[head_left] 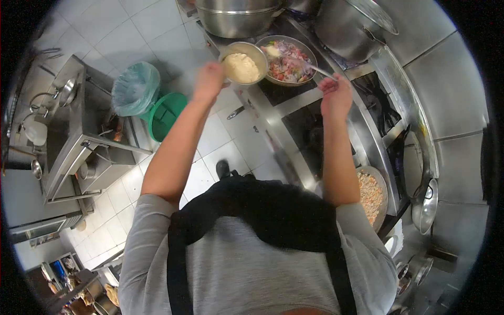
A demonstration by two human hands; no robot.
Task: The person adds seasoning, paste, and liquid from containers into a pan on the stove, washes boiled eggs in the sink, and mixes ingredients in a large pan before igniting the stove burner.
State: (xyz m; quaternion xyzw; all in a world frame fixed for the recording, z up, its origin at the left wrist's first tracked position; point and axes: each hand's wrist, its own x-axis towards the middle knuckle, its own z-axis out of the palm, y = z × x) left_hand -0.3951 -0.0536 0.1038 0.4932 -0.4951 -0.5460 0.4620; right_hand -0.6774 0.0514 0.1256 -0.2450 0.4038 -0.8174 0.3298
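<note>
The left hand [208, 83] (a little blurred) grips a metal bowl [244, 48] of pale, creamy paste [241, 67], while the right hand [336, 97] holds a metal utensil [321, 71], its far end too blurred to tell, over the chopped red-and-white mixture [289, 69]. That fills a round pan [286, 83] just beyond and between the hands; a tall stockpot [346, 29] stands beyond the right hand, diced food [369, 197] beside that arm's elbow
</note>
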